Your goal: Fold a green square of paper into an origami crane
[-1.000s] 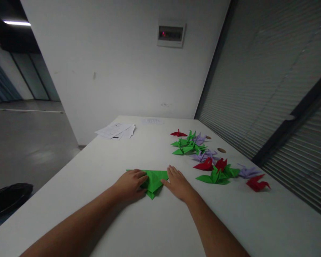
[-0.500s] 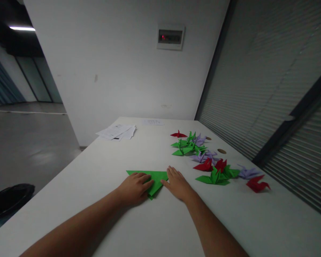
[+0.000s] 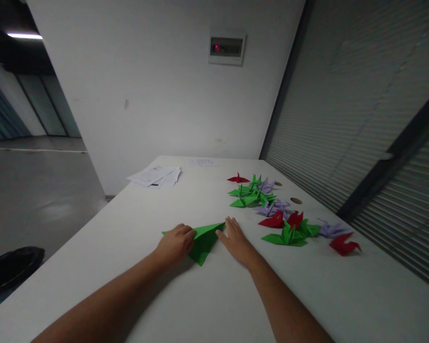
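A green sheet of paper [image 3: 203, 240], folded into a triangle, lies on the white table [image 3: 207, 305] in front of me. My left hand [image 3: 175, 243] rests on its left part with the fingers curled over the paper's edge, lifting a flap. Flat on the table at the paper's right corner lies my right hand [image 3: 236, 240], fingers stretched out and the thumb touching the corner.
Several folded paper cranes in green [image 3: 288, 236], red [image 3: 343, 245] and lilac [image 3: 331, 229] lie to the right, up to the table's far right. A stack of white sheets [image 3: 155, 175] sits at the far left corner. A dark object [image 3: 10, 267] lies on the floor at left.
The left hand has slid left over the green paper and raised its left flap. The paper's upper edge now tilts up toward the right. The right hand has hardly moved.
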A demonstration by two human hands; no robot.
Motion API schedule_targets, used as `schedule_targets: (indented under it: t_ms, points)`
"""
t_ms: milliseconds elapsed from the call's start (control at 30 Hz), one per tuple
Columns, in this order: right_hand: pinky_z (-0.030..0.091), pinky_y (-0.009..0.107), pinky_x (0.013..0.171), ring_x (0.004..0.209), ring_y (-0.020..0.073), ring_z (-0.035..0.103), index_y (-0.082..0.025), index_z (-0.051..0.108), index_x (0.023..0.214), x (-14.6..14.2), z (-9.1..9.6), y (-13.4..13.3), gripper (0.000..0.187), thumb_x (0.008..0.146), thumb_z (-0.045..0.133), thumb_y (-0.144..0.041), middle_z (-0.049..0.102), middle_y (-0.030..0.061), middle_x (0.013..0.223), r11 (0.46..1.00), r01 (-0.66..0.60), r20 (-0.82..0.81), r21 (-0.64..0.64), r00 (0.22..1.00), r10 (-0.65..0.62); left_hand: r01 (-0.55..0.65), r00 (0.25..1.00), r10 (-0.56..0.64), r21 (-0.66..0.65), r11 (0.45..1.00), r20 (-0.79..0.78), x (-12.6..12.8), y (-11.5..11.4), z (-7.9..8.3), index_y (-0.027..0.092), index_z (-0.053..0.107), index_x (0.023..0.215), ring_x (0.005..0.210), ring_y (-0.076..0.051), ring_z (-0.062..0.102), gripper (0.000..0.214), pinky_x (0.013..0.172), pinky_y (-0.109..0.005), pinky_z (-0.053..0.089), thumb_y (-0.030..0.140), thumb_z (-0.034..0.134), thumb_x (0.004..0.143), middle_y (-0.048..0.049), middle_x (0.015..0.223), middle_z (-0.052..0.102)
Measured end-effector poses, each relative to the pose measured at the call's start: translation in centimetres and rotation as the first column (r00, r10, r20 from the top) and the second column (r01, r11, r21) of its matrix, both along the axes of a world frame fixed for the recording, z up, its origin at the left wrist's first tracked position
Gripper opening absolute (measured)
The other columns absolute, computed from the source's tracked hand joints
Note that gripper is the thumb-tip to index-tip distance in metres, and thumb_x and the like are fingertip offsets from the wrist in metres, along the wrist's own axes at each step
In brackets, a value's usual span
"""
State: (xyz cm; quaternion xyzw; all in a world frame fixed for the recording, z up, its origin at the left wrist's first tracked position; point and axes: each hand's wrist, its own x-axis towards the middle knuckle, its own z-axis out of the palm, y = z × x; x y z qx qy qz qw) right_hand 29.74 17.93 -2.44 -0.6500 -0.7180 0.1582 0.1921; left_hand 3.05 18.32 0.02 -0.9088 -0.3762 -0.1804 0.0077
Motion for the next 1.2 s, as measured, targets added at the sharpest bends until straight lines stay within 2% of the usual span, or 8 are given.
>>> schedule_targets:
  t_ms: [100, 233, 400, 500, 633, 767, 967, 1200]
  points:
    - [0.030, 0.051, 0.126, 0.156, 0.0343, 0.031, -0.005, 0.035, 0.158, -0.1, -0.4, 0.4, 0.089, 0.096, 0.048, -0.067, 0.036, 0.0265, 0.165, 0.997, 0.053, -0.223, 0.048, 0.974, -0.041, -0.077, 0.975, 0.082, -0.032, 0.997, 0.206, -0.6, 0.5, 0.4, 0.019, 0.071, 0.107, 0.091, -0.023, 0.069, 0.026, 0.081, -0.033, 0.055, 0.021, 0.046, 0.101, -0.0109, 0.102, 0.073]
    - [0.053, 0.048, 0.107, 0.135, 0.0344, 0.059, -0.013, 0.035, 0.153, -0.5, -0.7, 1.0, 0.095, 0.081, 0.067, -0.065, 0.052, 0.0264, 0.153, 0.994, 0.112, -0.521, 0.008, 0.849, -0.091, -0.153, 0.896, 0.179, -0.096, 0.984, 0.407, -1.3, 0.8, 1.5, 0.019, 0.064, 0.076, 0.068, -0.017, 0.061, 0.031, 0.066, -0.028, 0.047, 0.027, 0.045, 0.099, -0.0048, 0.074, 0.065]
    - [0.060, 0.045, 0.093, 0.108, 0.0315, 0.074, -0.014, 0.049, 0.136, -0.7, 0.1, 0.6, 0.082, 0.074, 0.077, -0.059, 0.069, 0.0226, 0.128, 0.989, 0.083, -0.707, -0.120, 0.693, -0.144, -0.203, 0.722, 0.344, -0.292, 0.935, 0.600, -1.8, 1.0, 1.9, 0.018, 0.066, 0.073, 0.063, -0.017, 0.056, 0.032, 0.059, -0.026, 0.040, 0.038, 0.052, 0.093, -0.0014, 0.065, 0.062]
    - [0.061, 0.046, 0.090, 0.101, 0.0320, 0.075, -0.015, 0.060, 0.119, -0.7, 1.3, -0.3, 0.069, 0.070, 0.084, -0.058, 0.076, 0.0166, 0.109, 0.986, -0.026, -0.787, -0.164, 0.606, -0.115, -0.112, 0.522, 0.470, -0.490, 0.865, 0.712, -1.9, 1.1, 1.7, 0.017, 0.069, 0.074, 0.057, -0.017, 0.055, 0.038, 0.053, -0.026, 0.040, 0.051, 0.060, 0.088, -0.0003, 0.062, 0.061]
    - [0.061, 0.047, 0.090, 0.097, 0.0314, 0.076, -0.016, 0.069, 0.102, -1.1, 2.6, -1.5, 0.058, 0.063, 0.092, -0.052, 0.079, 0.0118, 0.102, 0.966, -0.189, -0.867, -0.177, 0.495, -0.062, 0.159, 0.257, 0.583, -0.629, 0.761, 0.771, -1.8, 1.4, 1.6, 0.013, 0.071, 0.084, 0.061, -0.019, 0.062, 0.042, 0.057, -0.031, 0.052, 0.055, 0.071, 0.080, -0.0025, 0.070, 0.068]
    - [0.063, 0.042, 0.079, 0.091, 0.0290, 0.076, -0.016, 0.073, 0.103, -1.4, 3.1, -1.7, 0.057, 0.060, 0.094, -0.046, 0.080, 0.0091, 0.100, 0.961, -0.182, -0.866, -0.210, 0.490, -0.097, 0.282, 0.117, 0.636, -0.640, 0.715, 0.763, -1.7, 1.3, 2.0, 0.013, 0.073, 0.092, 0.068, -0.019, 0.066, 0.041, 0.061, -0.033, 0.057, 0.048, 0.079, 0.072, -0.0049, 0.079, 0.074]
    - [0.057, 0.030, 0.059, 0.075, 0.0222, 0.073, -0.016, 0.075, 0.100, -0.6, 2.6, -1.1, 0.051, 0.065, 0.089, -0.050, 0.079, 0.0050, 0.089, 0.976, -0.122, -0.850, -0.182, 0.519, -0.094, 0.261, 0.129, 0.666, -0.673, 0.692, 0.735, -1.9, 1.2, 2.5, 0.013, 0.073, 0.096, 0.075, -0.022, 0.069, 0.042, 0.062, -0.034, 0.058, 0.040, 0.081, 0.065, -0.0077, 0.090, 0.076]
    - [0.042, 0.020, 0.046, 0.063, 0.0150, 0.064, -0.015, 0.074, 0.092, 0.6, 2.3, -0.8, 0.045, 0.066, 0.086, -0.049, 0.076, 0.0045, 0.083, 0.984, -0.028, -0.797, -0.176, 0.591, -0.126, 0.111, 0.318, 0.675, -0.734, 0.670, 0.665, -3.4, 1.9, 1.7, 0.016, 0.068, 0.086, 0.074, -0.019, 0.066, 0.036, 0.060, -0.029, 0.052, 0.046, 0.077, 0.067, -0.0044, 0.084, 0.070]
